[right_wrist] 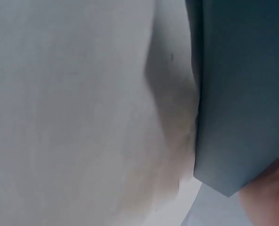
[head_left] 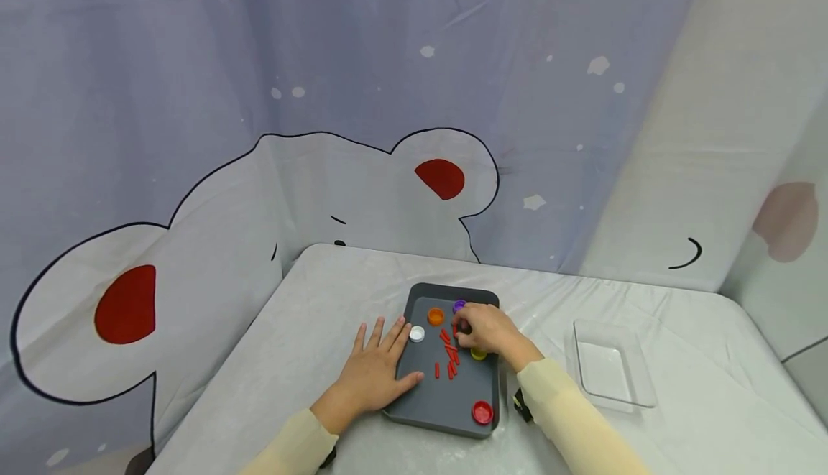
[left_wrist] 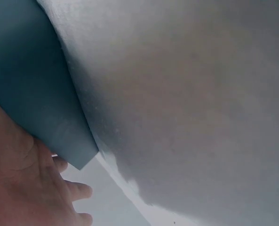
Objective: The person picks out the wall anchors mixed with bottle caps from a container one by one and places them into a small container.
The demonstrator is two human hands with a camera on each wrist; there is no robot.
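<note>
Red sticks: near side of the right fingertips

Red sticks [head_left: 456, 358] lie loose mid-tray, long axes mostly near-to-far, several askew. From the right hand [head_left: 486, 328] the cluster lies toward the person and slightly left; that hand is the nearer. A stray stick [head_left: 437, 370] sits nearer the left hand [head_left: 370, 374]. Right fingers curled about another stick [head_left: 455, 330]; cannot tell whether pinched. Left fingers spread apart, over the gray tray's [head_left: 433, 414] left edge. Clear box [head_left: 604, 371] stands apart, right of tray.
</note>
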